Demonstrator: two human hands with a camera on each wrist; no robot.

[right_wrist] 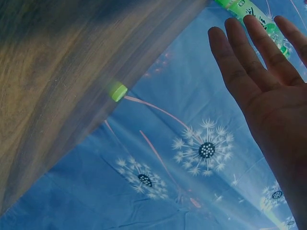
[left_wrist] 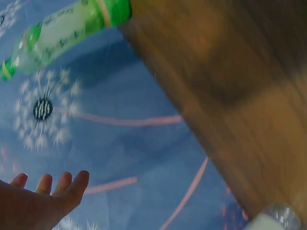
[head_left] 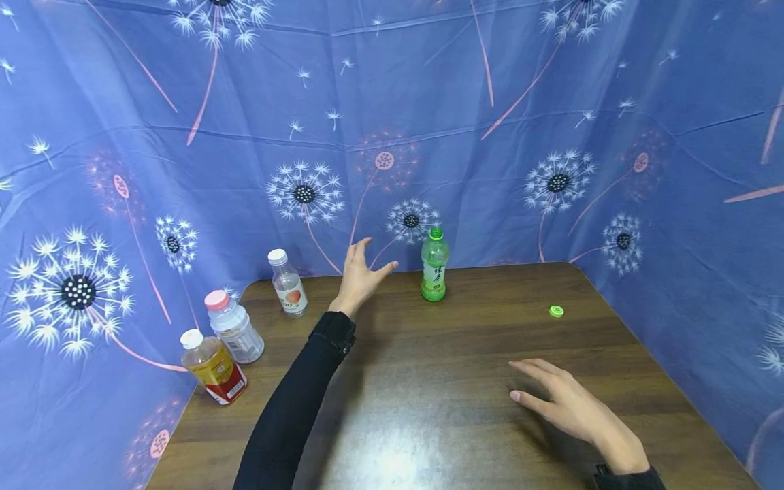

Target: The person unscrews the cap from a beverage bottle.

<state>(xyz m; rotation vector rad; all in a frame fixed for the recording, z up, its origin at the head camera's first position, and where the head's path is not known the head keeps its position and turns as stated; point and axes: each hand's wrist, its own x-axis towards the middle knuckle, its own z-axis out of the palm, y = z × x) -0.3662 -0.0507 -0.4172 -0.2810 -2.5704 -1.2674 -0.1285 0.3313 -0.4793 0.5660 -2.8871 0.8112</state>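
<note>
My left hand (head_left: pixel 358 278) reaches over the back of the table with thumb and fingers spread, holding nothing. To its right stands a green bottle (head_left: pixel 434 269), upright and without its cap; a gap separates hand and bottle. In the left wrist view the bottle (left_wrist: pixel 67 33) shows at the upper left, away from the fingers (left_wrist: pixel 72 191). My right hand (head_left: pixel 566 401) hovers above the right part of the table, fingers extended, with nothing in it. Beyond it a small green cap (head_left: pixel 556 311) lies on the tabletop; the right wrist view also shows this cap (right_wrist: pixel 118 91).
Three capped bottles stand at the table's left edge: a clear one with a white cap (head_left: pixel 289 286), one with a pink cap (head_left: pixel 235 330), and one with a yellow and red label (head_left: pixel 214 367). A blue dandelion-print cloth (head_left: pixel 478 170) hangs around the brown wooden table (head_left: pixel 441 361).
</note>
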